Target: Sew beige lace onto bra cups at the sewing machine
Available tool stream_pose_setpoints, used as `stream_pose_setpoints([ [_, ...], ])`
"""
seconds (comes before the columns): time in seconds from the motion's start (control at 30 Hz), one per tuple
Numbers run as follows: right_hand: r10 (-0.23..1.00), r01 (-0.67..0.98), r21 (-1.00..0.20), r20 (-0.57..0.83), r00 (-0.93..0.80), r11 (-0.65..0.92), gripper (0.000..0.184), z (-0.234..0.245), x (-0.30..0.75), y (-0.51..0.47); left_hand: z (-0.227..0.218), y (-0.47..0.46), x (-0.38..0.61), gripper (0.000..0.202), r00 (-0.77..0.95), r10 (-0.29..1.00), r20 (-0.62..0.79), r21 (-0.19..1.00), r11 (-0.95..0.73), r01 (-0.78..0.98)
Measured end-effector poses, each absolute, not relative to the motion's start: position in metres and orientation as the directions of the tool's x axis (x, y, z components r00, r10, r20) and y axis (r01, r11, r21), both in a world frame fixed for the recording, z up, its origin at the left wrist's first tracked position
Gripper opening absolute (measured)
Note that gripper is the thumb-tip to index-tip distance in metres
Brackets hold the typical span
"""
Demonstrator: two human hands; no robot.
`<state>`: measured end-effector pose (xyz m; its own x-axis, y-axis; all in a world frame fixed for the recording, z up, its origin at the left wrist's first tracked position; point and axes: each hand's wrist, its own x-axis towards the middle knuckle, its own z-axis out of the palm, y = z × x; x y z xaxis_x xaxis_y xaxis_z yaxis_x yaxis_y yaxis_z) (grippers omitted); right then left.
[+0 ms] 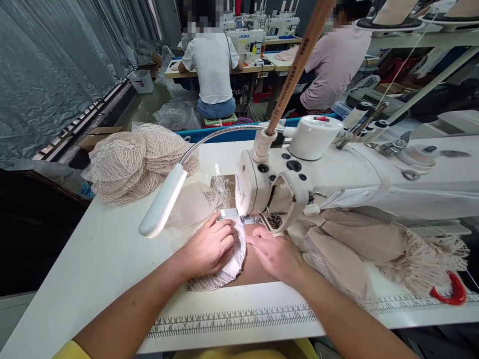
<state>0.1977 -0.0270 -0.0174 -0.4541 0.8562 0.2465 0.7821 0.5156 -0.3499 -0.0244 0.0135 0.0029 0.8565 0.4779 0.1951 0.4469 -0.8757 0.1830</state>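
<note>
A round lace-covered cup piece (235, 259) lies under the needle area of a white sewing machine (258, 184). My left hand (213, 244) rests on top of it, fingers bent and pressed together on the lace, with the fingertips near the presser foot. From the other side, my right hand (275, 252) has its thumb and forefinger closed at the piece's right edge, its other fingers curled under. The presser foot and needle are mostly hidden behind the machine head. A sheer beige cup piece (192, 204) lies just beyond my left hand.
A stack of lace pieces (138, 159) sits at the back left. A white lamp (162, 202) on a bendy neck hangs left of the machine. Beige fabric pieces (359, 244) and a red curved handle (452, 289) lie at right. A ruler strip (232, 321) runs along the front edge. Two people sit ahead.
</note>
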Motion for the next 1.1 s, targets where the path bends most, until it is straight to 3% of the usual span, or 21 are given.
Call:
stream_pose_setpoints([
  [0.37,0.842,0.789,-0.328,0.357,-0.405,0.519,0.032,-0.022,0.194,-0.025,0.002,0.015,-0.026,0.020,0.852,0.467,0.238,0.197,-0.882,0.428],
  [1.1,0.836,0.812,-0.254,0.329,-0.439,0.526,0.032,-0.012,0.188,-0.026,-0.004,0.016,-0.025,0.023,0.827,0.494,0.270,0.229,-0.867,0.443],
])
